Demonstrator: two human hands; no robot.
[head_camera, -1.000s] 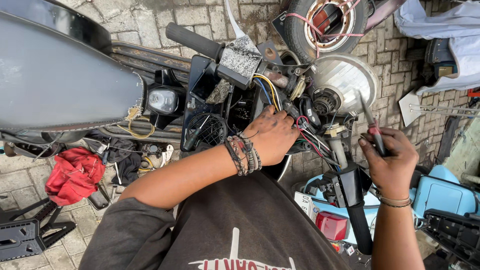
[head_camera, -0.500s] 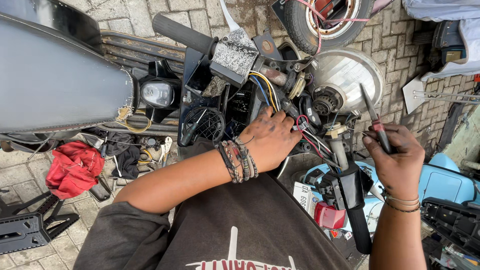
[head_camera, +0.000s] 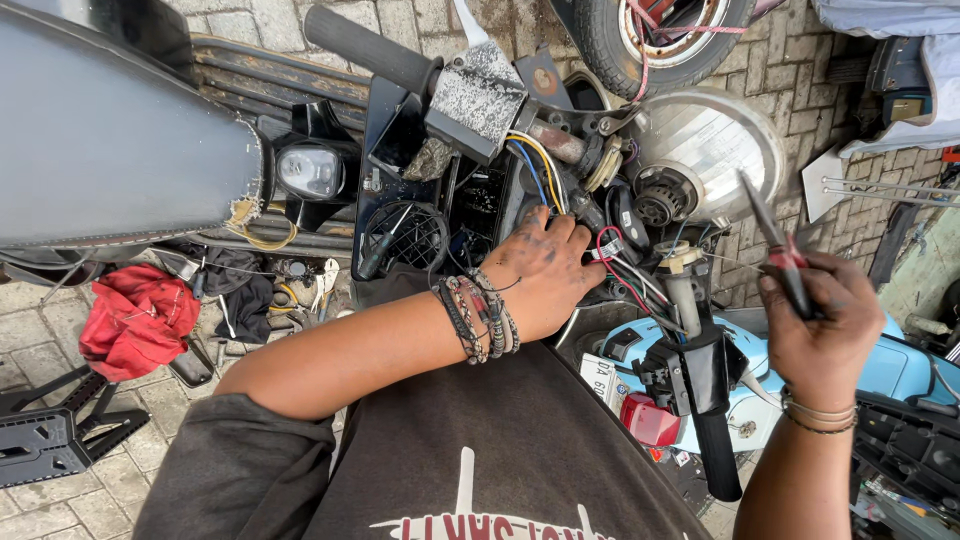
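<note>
Down at the motorcycle's stripped handlebar (head_camera: 560, 150), both hands are at work. Far to the handlebar's left lies a red rag (head_camera: 140, 315) on the paving, beside the grey fuel tank (head_camera: 110, 140). Closer in, the black left grip (head_camera: 370, 48) points up and away from the handlebar's centre.

Just below the handlebar's centre, the left hand (head_camera: 545, 275) rests palm down on the wire bundle (head_camera: 625, 280), its fingers (head_camera: 540, 228) spread and curled loosely into the red, blue and yellow leads; whether they pinch any one wire cannot be told. Beaded bracelets (head_camera: 480, 315) ring that wrist.

Right of the handlebar's centre sits the round chrome headlight shell (head_camera: 715, 150), and below it the right grip (head_camera: 715, 450) hangs downward.

Further right of the handlebar, well apart from the wiring, the right hand (head_camera: 825, 325) is closed in a fist around a screwdriver (head_camera: 775, 245). Its red-banded handle lies inside the curled fingers (head_camera: 790, 300), and the dark shaft sticks out above the thumb side. The tool's long axis runs steeply, tilted slightly, its tip pointing up and left toward the headlight shell without touching it.
</note>
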